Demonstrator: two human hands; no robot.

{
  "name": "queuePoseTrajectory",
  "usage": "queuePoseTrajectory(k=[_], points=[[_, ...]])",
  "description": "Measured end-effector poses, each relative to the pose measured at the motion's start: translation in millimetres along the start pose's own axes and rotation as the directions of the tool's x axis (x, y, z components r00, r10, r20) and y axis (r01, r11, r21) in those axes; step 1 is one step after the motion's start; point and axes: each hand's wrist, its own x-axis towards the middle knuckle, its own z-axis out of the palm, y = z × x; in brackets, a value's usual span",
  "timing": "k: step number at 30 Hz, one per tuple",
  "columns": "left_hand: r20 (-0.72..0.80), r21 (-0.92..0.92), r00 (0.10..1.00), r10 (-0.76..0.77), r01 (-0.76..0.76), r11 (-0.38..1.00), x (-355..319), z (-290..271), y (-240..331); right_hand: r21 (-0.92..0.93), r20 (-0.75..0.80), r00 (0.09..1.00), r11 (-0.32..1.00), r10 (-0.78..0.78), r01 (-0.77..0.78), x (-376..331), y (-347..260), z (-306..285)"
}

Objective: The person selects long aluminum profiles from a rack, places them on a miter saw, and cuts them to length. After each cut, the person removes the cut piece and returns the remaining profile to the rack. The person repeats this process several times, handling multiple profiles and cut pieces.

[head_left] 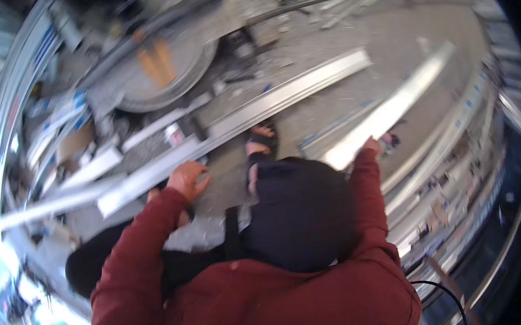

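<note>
My right hand (371, 145) is closed on the edge of a long, bright metal profile (404, 98), which slants away to the far right above the floor. Part of its grip is hidden, and the picture is slightly smeared there. My left hand (188, 180) has its fingers apart and holds nothing. Just beyond it lies another long silver metal profile (279, 96), running from near left to far right. A small white and red container (174, 135) and a dark block stand by that profile's far side.
A machine with a round grey table (184, 87) and orange parts stands at the far left. Profiles are bundled at the left (13, 104) and heaped at the right (457, 140). My sandalled foot (262, 141) is beside the lying profile; offcuts litter the floor.
</note>
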Motion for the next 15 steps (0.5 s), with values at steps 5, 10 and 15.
queuePoseTrajectory(k=[5, 10, 15], points=[[-0.19, 0.164, 0.872, -0.451, 0.481, 0.861, -40, -20, -60, -0.353, -0.054, 0.545, 0.526, -0.837, 0.774, -31, -10, 18], [-0.168, 0.357, 0.809, -0.563, 0.583, 0.73, -35, -6, -76, 0.27, 0.607, 0.789, 0.959, -0.097, -0.09, -165, -69, 131], [-0.105, 0.413, 0.828, -0.551, 0.54, 0.733, -38, -2, -95, 0.114, 0.612, 0.777, 0.955, 0.15, -0.274, -178, -69, 191]])
